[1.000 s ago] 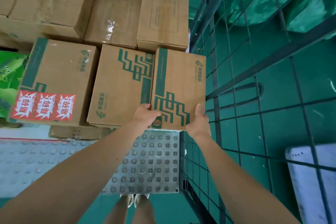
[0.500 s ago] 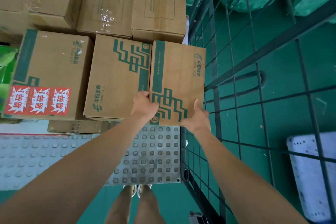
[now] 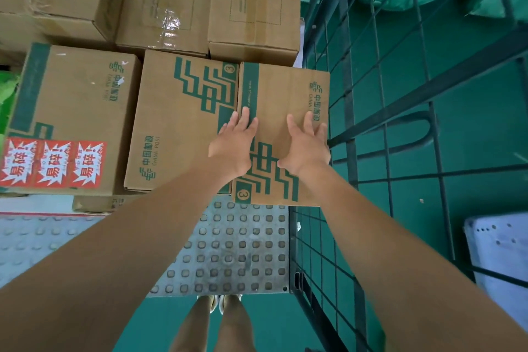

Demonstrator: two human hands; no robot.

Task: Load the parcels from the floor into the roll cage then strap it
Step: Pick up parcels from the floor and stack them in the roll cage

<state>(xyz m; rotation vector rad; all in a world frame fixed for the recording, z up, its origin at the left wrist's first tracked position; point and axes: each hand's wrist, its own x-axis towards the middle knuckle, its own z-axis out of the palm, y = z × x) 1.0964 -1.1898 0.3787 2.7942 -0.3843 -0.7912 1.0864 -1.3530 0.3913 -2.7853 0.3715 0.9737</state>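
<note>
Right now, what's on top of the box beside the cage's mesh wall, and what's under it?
Both hands lie open on top of the box: the left hand over its green stripe, the right hand nearer the mesh wall. Nothing else is on it. What's beneath is hidden.

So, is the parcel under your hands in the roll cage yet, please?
In: the parcel lies level beside another printed box, against the cage's mesh wall, with the left hand and right hand flat on top.

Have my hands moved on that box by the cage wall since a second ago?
Yes. The left hand and right hand slid from the near edge of the box forward onto its top, toward the plain boxes behind.
</note>
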